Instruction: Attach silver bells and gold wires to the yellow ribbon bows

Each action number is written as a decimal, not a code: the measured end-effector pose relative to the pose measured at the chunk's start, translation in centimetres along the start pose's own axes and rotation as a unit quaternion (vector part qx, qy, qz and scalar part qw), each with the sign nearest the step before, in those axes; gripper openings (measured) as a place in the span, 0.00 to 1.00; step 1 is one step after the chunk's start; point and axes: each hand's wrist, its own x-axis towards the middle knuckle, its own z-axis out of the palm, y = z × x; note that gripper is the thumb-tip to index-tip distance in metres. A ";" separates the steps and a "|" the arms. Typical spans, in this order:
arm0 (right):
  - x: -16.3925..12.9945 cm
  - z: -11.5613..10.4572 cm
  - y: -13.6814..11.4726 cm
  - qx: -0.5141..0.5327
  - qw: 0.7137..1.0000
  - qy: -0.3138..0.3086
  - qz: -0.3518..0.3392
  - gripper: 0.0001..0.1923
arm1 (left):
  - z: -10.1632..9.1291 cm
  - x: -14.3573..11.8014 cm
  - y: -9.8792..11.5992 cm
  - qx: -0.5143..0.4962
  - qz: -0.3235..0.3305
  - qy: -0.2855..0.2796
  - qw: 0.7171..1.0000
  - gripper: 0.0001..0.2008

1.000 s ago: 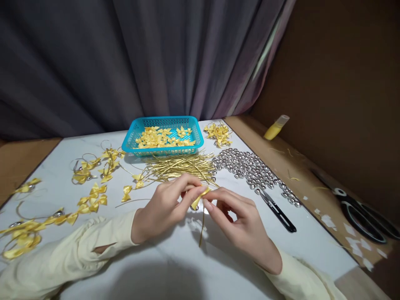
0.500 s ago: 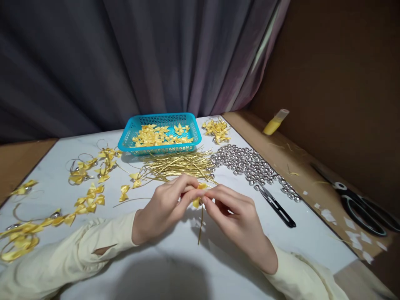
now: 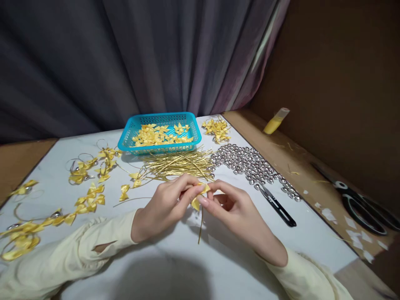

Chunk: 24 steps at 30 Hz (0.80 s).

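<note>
Where both hands (image 3: 200, 204) meet, yellow bow (image 3: 199, 197)

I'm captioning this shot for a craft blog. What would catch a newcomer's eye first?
The two hands at the centre: the left hand and right hand pinch one yellow bow, a gold wire hanging from it. Behind them sits a turquoise basket of bows, and to its right a heap of silver bells.
</note>
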 end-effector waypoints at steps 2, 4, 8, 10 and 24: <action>0.1 -0.3 -0.2 0.044 0.998 -0.037 0.039 0.11 | -0.1 0.1 0.2 0.000 0.004 -0.005 1.000 0.03; 0.1 -0.5 -0.3 0.070 0.994 -0.054 0.059 0.10 | -0.2 0.2 0.3 0.002 0.011 -0.012 1.000 0.03; 0.0 -0.7 -0.4 0.094 0.992 -0.046 0.077 0.11 | -0.3 0.2 0.4 -0.006 -0.004 -0.028 1.000 0.03; -0.1 -0.8 -0.4 0.109 0.990 -0.045 0.076 0.11 | -0.4 0.2 0.4 -0.016 -0.027 -0.037 0.999 0.02; -0.3 -0.9 -0.3 0.090 0.996 0.000 0.000 0.08 | -1.4 0.8 0.6 -0.044 -0.077 -0.070 0.994 0.03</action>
